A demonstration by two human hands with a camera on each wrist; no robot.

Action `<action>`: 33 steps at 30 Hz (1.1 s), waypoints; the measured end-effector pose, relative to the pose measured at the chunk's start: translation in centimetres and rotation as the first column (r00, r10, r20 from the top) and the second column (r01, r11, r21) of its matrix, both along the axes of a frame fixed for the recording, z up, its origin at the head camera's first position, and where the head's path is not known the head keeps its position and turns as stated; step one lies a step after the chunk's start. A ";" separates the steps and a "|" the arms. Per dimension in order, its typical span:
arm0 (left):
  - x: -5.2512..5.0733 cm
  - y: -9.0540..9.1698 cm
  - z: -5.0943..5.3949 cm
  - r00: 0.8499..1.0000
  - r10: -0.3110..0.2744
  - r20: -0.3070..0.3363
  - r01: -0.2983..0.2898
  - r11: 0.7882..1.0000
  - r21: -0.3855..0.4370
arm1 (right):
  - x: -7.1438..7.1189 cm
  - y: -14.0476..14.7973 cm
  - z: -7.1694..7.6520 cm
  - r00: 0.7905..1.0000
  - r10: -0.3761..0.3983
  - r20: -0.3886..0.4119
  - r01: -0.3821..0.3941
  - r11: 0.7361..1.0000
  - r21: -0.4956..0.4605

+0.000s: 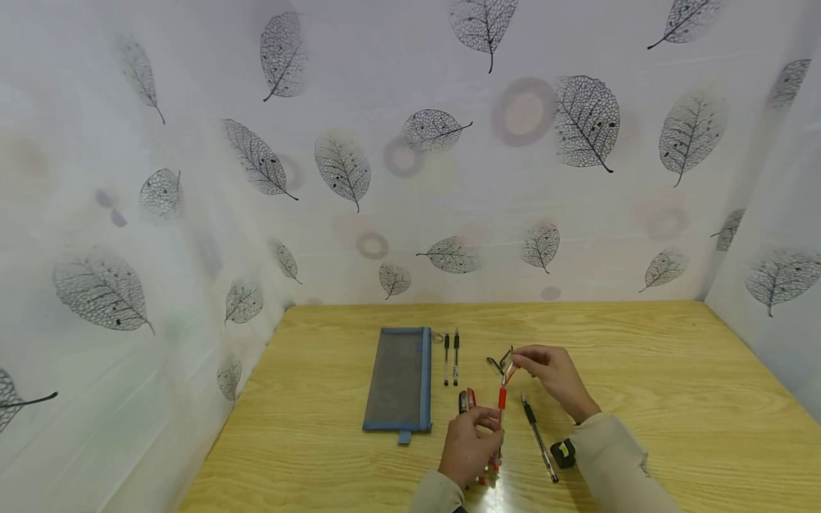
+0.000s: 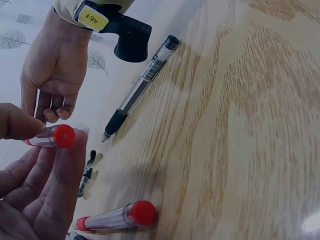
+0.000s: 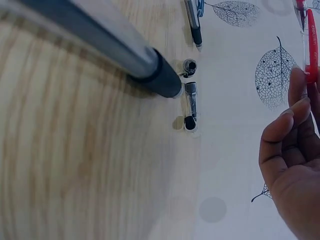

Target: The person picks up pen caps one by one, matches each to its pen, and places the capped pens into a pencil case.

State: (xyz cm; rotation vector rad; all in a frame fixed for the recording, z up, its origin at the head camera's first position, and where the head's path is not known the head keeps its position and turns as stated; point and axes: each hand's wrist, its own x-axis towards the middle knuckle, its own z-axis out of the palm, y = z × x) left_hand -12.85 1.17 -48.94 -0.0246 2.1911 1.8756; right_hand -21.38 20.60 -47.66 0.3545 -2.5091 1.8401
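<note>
My left hand [image 1: 470, 445] pinches a red gel pen [image 1: 502, 399] near its rear, the tip pointing away from me; its red end plug [image 2: 64, 136] shows in the left wrist view. Between the fingertips of my right hand [image 1: 559, 379] is a clear-and-red pen cap [image 3: 312, 50], right by the pen's tip. Whether cap and tip touch, I cannot tell. Two black pen caps [image 1: 494, 366] lie just beyond. An uncapped black pen [image 1: 539, 436] rests on the table below my right hand. Beside my left hand lie a black-capped pen [image 1: 462, 402] and a red-capped pen [image 1: 472, 397], partly hidden by it.
A grey mesh zip pouch [image 1: 398, 377] with blue edging lies at the left. Two uncapped black pens [image 1: 451, 360] lie side by side at its right. The wood-grain table [image 1: 693, 399] meets a leaf-patterned curtain [image 1: 410, 214] at the back and sides.
</note>
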 end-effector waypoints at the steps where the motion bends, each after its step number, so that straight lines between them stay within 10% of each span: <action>1: 0.0 0.0 0.0 1.000 -0.004 -0.004 0.004 1.000 0.002 | 0.0 -0.1 0.0 1.000 0.002 0.000 -0.002 1.000 -0.001; 33: 0.3 -0.2 0.3 0.998 -0.067 0.017 0.067 0.998 0.017 | 0.8 -0.6 1.1 0.976 0.208 0.063 -0.207 0.978 -0.017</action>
